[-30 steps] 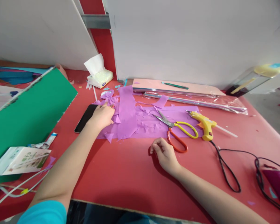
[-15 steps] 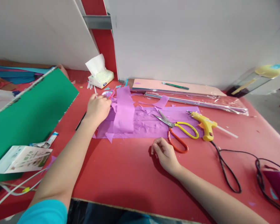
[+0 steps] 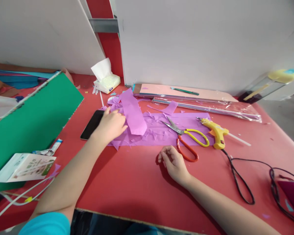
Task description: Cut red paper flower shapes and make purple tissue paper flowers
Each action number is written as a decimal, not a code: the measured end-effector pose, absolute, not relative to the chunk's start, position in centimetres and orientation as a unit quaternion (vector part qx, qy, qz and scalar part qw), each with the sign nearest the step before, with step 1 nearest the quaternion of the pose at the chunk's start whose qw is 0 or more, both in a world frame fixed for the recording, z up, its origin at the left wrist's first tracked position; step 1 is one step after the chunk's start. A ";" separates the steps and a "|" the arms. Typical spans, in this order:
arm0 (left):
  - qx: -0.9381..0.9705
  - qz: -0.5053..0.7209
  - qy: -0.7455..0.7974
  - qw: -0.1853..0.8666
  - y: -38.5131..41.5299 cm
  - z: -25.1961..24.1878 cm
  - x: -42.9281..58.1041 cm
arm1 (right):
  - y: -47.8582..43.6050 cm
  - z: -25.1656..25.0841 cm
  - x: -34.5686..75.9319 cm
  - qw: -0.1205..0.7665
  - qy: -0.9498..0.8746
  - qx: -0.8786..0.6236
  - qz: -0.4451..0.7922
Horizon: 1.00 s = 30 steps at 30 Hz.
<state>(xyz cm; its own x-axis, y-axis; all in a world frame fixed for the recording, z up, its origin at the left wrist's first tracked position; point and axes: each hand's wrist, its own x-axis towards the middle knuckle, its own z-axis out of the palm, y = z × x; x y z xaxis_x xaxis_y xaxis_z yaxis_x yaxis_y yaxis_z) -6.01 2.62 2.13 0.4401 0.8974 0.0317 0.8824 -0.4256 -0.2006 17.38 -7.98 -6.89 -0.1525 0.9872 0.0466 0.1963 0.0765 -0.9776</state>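
Observation:
My left hand (image 3: 112,125) is over the left end of the purple paper, fingers apart and holding nothing that I can see. A black smartphone (image 3: 91,126) lies beside it, partly behind the wrist. Just right of the fingers is a loose purple paper strip (image 3: 134,114), lying askew on a longer purple sheet (image 3: 186,116) strewn with torn scraps. My right hand (image 3: 172,164) rests on the red table with its fingers loosely curled and nothing visible in them. Close to it lie scissors (image 3: 189,138) with one yellow and one red handle, blades spread.
A yellow glue gun (image 3: 218,132) with a black cord (image 3: 237,178) lies at the right. Behind are a tissue pack (image 3: 107,82), a green pen (image 3: 186,91) and plastic-wrapped sheets (image 3: 210,109). A green board (image 3: 39,114) leans at the left near a white packet (image 3: 26,167).
My left hand has moved right and nearer, and its fingers have spread. The purple strip has turned askew, and more of the smartphone shows. My right hand has stayed in place.

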 end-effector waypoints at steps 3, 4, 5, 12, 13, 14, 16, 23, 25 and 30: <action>-0.870 0.042 -0.483 0.092 1.8 0.4 -4.0 | -8.0 -7.1 17.4 0.434 -0.594 -0.489 0.468; -0.877 0.042 -0.469 0.095 1.7 -0.2 -3.6 | -8.0 -7.1 17.5 0.435 -0.593 -0.488 0.470; -0.886 0.044 -0.452 0.095 1.6 -0.8 -3.2 | -8.0 -7.2 17.5 0.436 -0.591 -0.487 0.473; -0.910 0.016 -0.401 0.101 2.1 -2.2 -2.6 | -8.1 -7.5 17.5 0.449 -0.568 -0.475 0.500; -0.911 0.005 -0.401 0.100 2.2 -2.2 -2.7 | -8.1 -7.6 17.6 0.452 -0.565 -0.471 0.505; -0.908 -0.009 -0.406 0.101 2.4 -2.1 -2.8 | -8.1 -7.7 17.6 0.455 -0.561 -0.466 0.510; -0.896 -0.036 -0.430 0.107 2.8 -1.9 -3.1 | -8.2 -7.8 17.6 0.462 -0.556 -0.456 0.520; -0.786 -0.283 -0.518 0.183 2.1 -0.3 -2.9 | -8.2 -7.6 17.6 0.482 -0.567 -0.425 0.515; -0.798 -0.299 -0.491 0.181 0.6 0.3 -2.0 | -8.0 -7.4 17.5 0.503 -0.556 -0.399 0.528; -0.922 -0.043 -0.372 0.096 -4.2 1.0 0.8 | -7.8 -7.4 17.5 0.543 -0.488 -0.355 0.583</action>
<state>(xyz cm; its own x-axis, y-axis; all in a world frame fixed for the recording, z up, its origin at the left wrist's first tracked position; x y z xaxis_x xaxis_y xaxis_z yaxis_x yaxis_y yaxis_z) 0.85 -4.16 1.04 0.7191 0.6783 0.1513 0.6949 -0.7044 -0.1447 17.52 -7.76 -7.39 -0.1570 0.9807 0.1162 -0.2868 0.0673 -0.9556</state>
